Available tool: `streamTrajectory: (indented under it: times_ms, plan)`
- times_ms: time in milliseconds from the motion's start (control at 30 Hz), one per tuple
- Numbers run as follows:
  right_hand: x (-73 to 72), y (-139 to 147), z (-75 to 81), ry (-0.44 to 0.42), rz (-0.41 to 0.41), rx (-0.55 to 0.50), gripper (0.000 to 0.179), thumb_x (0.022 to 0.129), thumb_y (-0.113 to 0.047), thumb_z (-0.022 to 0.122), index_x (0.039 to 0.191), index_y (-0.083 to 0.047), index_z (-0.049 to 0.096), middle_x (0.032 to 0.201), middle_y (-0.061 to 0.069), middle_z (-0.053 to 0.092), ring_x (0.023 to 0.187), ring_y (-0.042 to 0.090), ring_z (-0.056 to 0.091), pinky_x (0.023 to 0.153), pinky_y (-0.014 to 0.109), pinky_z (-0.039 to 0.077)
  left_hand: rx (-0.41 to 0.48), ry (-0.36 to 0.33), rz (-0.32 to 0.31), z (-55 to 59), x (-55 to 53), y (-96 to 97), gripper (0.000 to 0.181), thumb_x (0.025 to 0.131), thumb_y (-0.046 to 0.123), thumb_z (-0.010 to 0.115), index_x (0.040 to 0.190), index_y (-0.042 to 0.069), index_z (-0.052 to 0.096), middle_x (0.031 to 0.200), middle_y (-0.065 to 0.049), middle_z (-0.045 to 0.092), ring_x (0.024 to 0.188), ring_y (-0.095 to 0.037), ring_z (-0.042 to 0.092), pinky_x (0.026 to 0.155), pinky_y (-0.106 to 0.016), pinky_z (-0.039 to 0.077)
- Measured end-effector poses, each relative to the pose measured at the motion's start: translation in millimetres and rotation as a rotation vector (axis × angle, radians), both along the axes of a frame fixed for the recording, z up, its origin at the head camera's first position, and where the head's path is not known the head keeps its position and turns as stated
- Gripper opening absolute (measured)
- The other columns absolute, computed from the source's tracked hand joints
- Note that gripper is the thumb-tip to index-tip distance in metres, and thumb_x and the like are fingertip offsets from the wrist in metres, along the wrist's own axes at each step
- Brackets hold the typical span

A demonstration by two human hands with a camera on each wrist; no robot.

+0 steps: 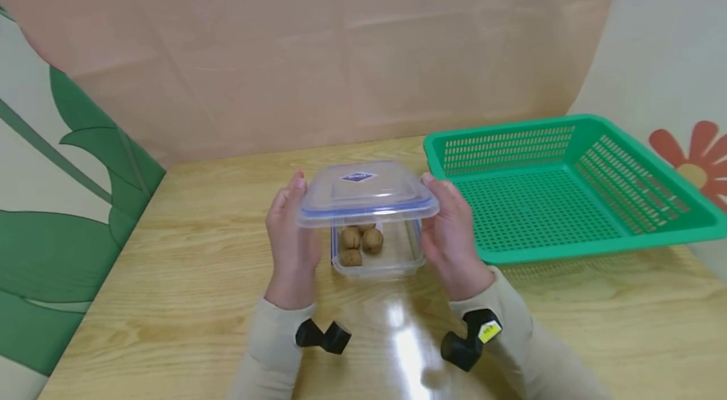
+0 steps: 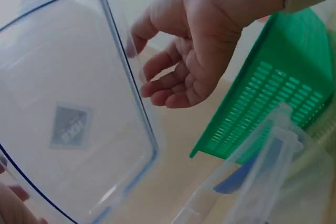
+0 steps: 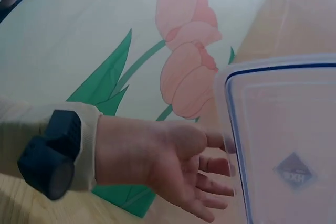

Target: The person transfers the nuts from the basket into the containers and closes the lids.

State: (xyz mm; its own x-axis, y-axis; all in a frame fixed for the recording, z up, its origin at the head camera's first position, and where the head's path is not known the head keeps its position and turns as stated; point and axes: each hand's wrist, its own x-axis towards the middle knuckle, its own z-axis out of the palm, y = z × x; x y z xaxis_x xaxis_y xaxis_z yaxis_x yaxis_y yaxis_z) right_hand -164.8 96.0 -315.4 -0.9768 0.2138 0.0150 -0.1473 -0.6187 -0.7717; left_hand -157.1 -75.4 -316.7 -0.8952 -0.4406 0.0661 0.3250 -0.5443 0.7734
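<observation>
A clear lid (image 1: 375, 198) with a blue seal is held level above an uncovered clear plastic container (image 1: 400, 258). My left hand (image 1: 291, 239) grips its left edge, and my right hand (image 1: 453, 237) grips the right edge. From the left wrist view, the right hand's thumb and curled fingers meet the lid's rim. On the other side, the right wrist view catches the left fingers at the opposite rim. Several walnuts (image 1: 372, 241) lie in the left part of the container, some partly hidden by the lid.
To the right, a green plastic basket (image 1: 539, 250) with perforated sides stands on the wooden table (image 1: 199, 274). A pinkish sheet (image 1: 352, 59) hangs behind the table. Black wrist cameras (image 1: 462, 349) are strapped over both sleeves.
</observation>
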Motion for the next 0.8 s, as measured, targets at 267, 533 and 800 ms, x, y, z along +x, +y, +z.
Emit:
streamTrajectory:
  times_ms: [267, 533, 800]
  plan:
    - [16.2, 9, -21.2, -0.080, 0.158, 0.519, 0.041, 0.098, -0.018, 0.042, 0.134, 0.001, 0.044, 0.144, 0.005, 0.040, 0.131, 0.014, 0.037, 0.105, 0.028, 0.036, -0.228, -0.055, -0.269, -22.2, 19.2, -12.0, 0.045, 0.101, 0.020, 0.028, 0.142, 0.000, 0.032, 0.145, -0.009, 0.038, 0.131, -0.020, 0.037, 0.107, -0.030, 0.034]
    - [26.5, 20, -58.0, -0.005, 0.124, 0.696, 0.041, 0.100, -0.016, 0.036, 0.135, 0.005, 0.039, 0.146, 0.008, 0.034, 0.134, 0.018, 0.032, 0.106, 0.027, 0.031, -0.548, -0.115, -0.364, -61.9, 25.2, -16.3, 0.048, 0.102, 0.028, 0.023, 0.145, 0.007, 0.025, 0.151, -0.002, 0.026, 0.139, -0.016, 0.022, 0.114, -0.032, 0.018]
    - [16.7, 26, -78.0, 0.010, 0.192, 0.619, 0.045, 0.101, -0.017, 0.032, 0.139, 0.007, 0.029, 0.150, 0.012, 0.025, 0.138, 0.021, 0.024, 0.111, 0.030, 0.024, -0.617, -0.166, -0.361, -85.4, 19.5, -10.9, 0.046, 0.102, 0.028, 0.025, 0.146, 0.012, 0.027, 0.150, 0.004, 0.028, 0.139, -0.013, 0.022, 0.114, -0.033, 0.017]
